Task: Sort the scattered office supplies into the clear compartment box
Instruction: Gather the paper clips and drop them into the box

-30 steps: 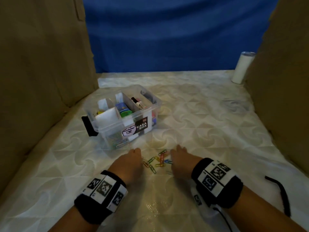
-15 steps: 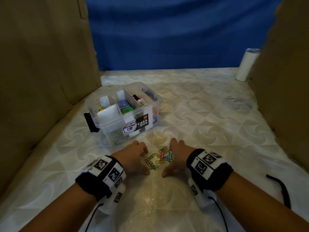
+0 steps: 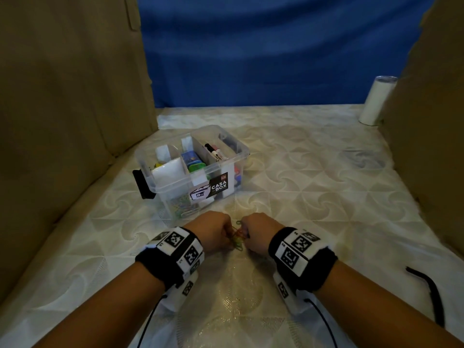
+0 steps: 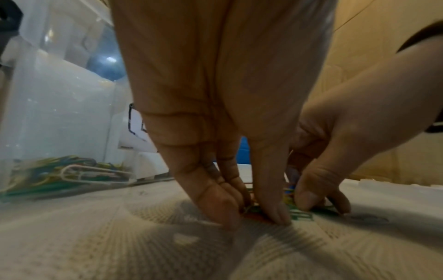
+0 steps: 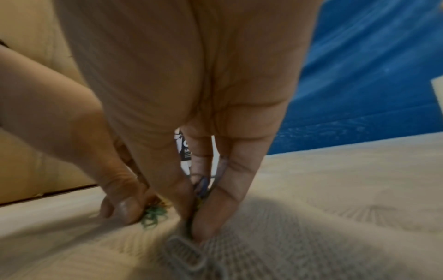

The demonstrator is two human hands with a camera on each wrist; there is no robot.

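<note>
A small heap of coloured paper clips [image 3: 237, 237] lies on the quilted mattress just in front of the clear compartment box [image 3: 175, 180]. My left hand [image 3: 227, 234] and right hand [image 3: 244, 234] meet over the heap, fingers curled down. In the left wrist view my left hand [image 4: 251, 210] pinches clips against the mattress, and green paper clips [image 4: 299, 213] show beside it. In the right wrist view my right hand [image 5: 196, 212] pinches several clips [image 5: 202, 186]. A pale paper clip [image 5: 184, 252] lies loose below it. More paper clips [image 4: 59, 174] sit inside the box's front left compartment.
The box also holds markers [image 3: 214, 151] and blue and green items [image 3: 192, 160]; a black latch [image 3: 141, 183] sticks out on its left. Cardboard walls stand left [image 3: 62, 121] and right [image 3: 431, 134]. A white cylinder [image 3: 376, 101] stands back right. A black strap [image 3: 431, 292] lies near right.
My two hands drew together from either side, raking the spread clips into one heap. Their fingers, flat on the mattress before, now curl and pinch the clips.
</note>
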